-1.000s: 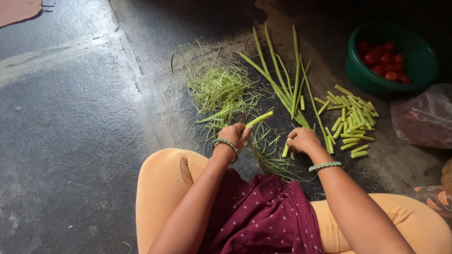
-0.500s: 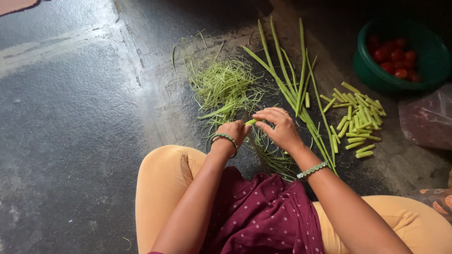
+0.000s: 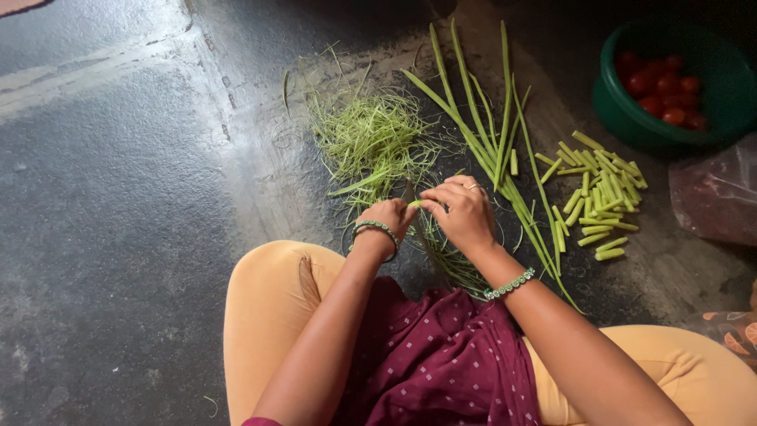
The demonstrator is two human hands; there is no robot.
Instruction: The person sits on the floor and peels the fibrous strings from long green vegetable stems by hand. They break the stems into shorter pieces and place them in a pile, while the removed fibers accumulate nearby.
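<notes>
I sit on a dark stone floor with my knees apart. My left hand [image 3: 390, 217] and my right hand [image 3: 461, 211] meet in front of me, both closed on one short green stalk piece [image 3: 415, 203], most of it hidden by my fingers. Beyond my hands lies a heap of thin green peeled strings [image 3: 371, 138]. Several long uncut green stalks [image 3: 481, 126] lie to the right of that heap. A pile of cut green stalk pieces [image 3: 599, 193] sits further right.
A green bowl [image 3: 623, 110] holding red tomatoes [image 3: 662, 87] stands at the far right. A clear plastic bag [image 3: 717, 197] lies by the right edge. A patterned cloth [image 3: 729, 331] shows at the lower right. Bare dark floor [image 3: 118, 221] stretches to the left.
My right hand left the floor near the cut pieces and came across to my left hand; both now grip the stalk piece that my left hand held alone.
</notes>
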